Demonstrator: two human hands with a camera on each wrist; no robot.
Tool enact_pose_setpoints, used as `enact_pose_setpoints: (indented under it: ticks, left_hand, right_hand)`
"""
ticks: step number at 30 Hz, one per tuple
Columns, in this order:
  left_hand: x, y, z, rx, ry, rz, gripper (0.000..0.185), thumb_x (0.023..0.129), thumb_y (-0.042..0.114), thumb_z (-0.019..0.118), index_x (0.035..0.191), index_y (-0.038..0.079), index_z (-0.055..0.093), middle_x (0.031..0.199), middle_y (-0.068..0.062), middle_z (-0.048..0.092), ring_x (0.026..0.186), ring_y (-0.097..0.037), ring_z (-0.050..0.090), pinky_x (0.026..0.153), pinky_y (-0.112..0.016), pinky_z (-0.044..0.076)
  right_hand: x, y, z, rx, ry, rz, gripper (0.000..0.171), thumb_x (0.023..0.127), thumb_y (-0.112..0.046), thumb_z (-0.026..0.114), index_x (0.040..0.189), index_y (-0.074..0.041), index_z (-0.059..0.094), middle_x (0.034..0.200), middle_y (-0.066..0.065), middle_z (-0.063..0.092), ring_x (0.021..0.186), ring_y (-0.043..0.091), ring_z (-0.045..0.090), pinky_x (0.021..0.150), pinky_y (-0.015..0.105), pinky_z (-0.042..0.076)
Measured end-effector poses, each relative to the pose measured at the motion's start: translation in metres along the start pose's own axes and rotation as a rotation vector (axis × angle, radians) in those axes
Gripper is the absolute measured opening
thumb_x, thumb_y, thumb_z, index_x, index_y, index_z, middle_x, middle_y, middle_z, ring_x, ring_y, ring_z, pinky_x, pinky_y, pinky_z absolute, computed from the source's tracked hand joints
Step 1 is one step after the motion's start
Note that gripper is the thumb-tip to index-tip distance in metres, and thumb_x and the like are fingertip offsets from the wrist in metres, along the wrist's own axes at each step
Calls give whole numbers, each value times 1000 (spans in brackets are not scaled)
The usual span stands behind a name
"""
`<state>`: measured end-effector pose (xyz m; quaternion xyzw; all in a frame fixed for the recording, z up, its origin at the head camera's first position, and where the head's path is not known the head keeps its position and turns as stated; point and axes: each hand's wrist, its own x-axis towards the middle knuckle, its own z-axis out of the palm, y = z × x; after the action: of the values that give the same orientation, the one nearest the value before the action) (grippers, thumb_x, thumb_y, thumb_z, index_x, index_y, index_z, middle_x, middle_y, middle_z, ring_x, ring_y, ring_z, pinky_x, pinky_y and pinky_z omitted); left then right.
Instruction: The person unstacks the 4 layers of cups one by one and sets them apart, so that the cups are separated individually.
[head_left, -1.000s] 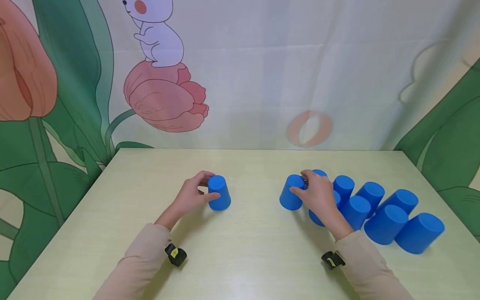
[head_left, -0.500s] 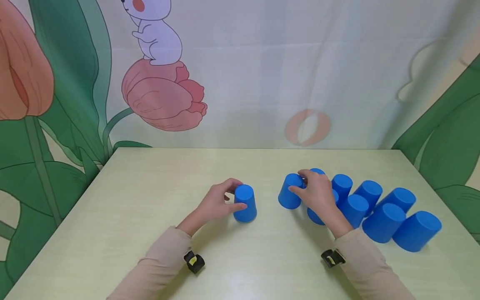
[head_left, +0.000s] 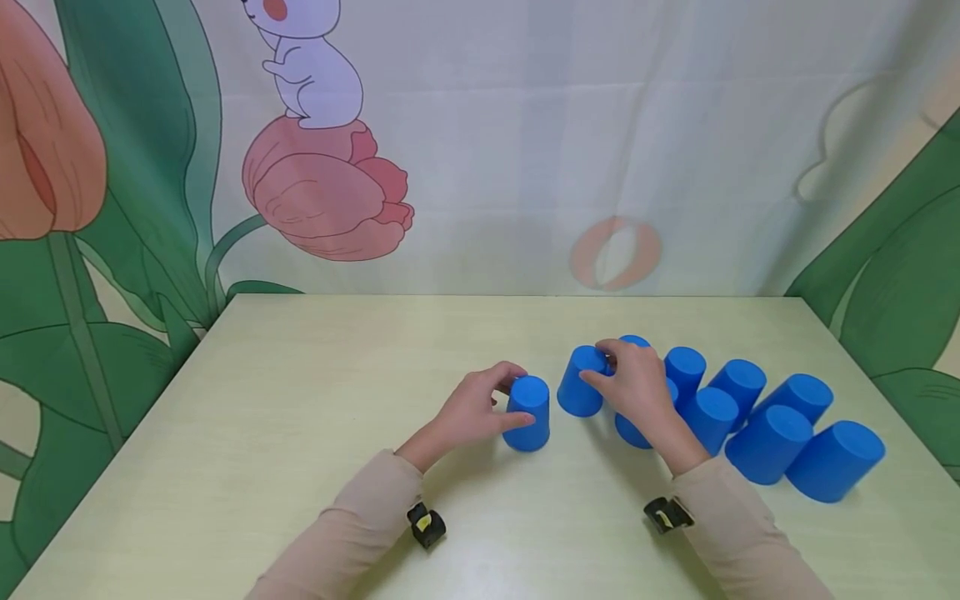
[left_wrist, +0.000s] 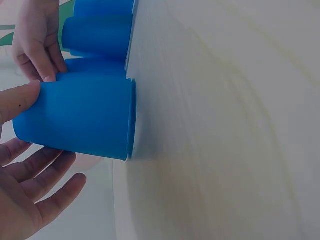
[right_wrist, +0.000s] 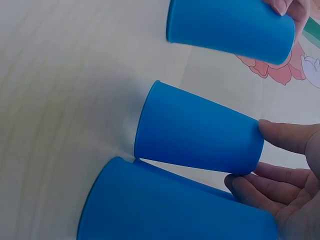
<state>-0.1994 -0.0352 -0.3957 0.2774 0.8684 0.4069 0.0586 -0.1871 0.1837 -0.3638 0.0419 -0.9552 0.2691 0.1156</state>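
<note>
Behind the pale wooden tabletop (head_left: pixel 300 433) hangs a printed backdrop (head_left: pixel 315 183) of tulips, green leaves and a white cartoon animal; we read no writing or brand anywhere. Near the tabletop's middle, our left hand (head_left: pixel 475 410) grips an upside-down blue cup (head_left: pixel 527 412), thumb on one side and fingers curled round the other. Just beside it, our right hand (head_left: pixel 637 387) holds a second inverted cup (head_left: pixel 580 392) near its upturned base with thumb and fingertips. Both are plain, glossy, tapered plastic, rim down. More blue cups (head_left: pixel 772 425), also inverted, stand in two rows running toward the right edge.
</note>
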Motion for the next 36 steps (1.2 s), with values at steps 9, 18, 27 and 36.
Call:
enact_pose_setpoints:
  ticks: [9, 18, 27, 36]
  left_hand:
    - [10, 12, 12, 11, 5, -32, 53, 79, 29, 72, 122, 10, 49, 112, -5, 59, 101, -19, 56, 82, -36, 47]
    - [17, 14, 20, -9, 3, -58, 54, 79, 29, 71, 124, 10, 48, 114, -6, 59, 102, -20, 56, 81, -33, 48]
    - [14, 9, 17, -20, 3, -75, 58, 80, 29, 70, 128, 10, 44, 119, -7, 56, 106, -22, 55, 82, -35, 48]
    - [-16, -2, -15, 170, 104, -19, 68, 88, 40, 56, 142, 10, 27, 141, -10, 38, 126, -27, 38, 98, -46, 36]
  right_hand:
    - [-1, -1, -1, -9, -17, -2, 46, 81, -17, 69, 117, 8, 56, 102, 25, 62, 92, 36, 58, 78, 48, 48]
    - [-2, -2, 0, -5, -23, -5, 46, 81, -18, 69, 118, 8, 55, 105, 25, 61, 95, 38, 58, 80, 51, 47]
    - [2, -4, 1, 8, -32, -18, 47, 82, -19, 68, 119, 7, 55, 105, 25, 61, 95, 38, 59, 79, 50, 48]
    - [-9, 1, -24, -66, -35, -154, 62, 84, -32, 65, 131, 3, 44, 119, 24, 54, 110, 41, 49, 87, 55, 42]
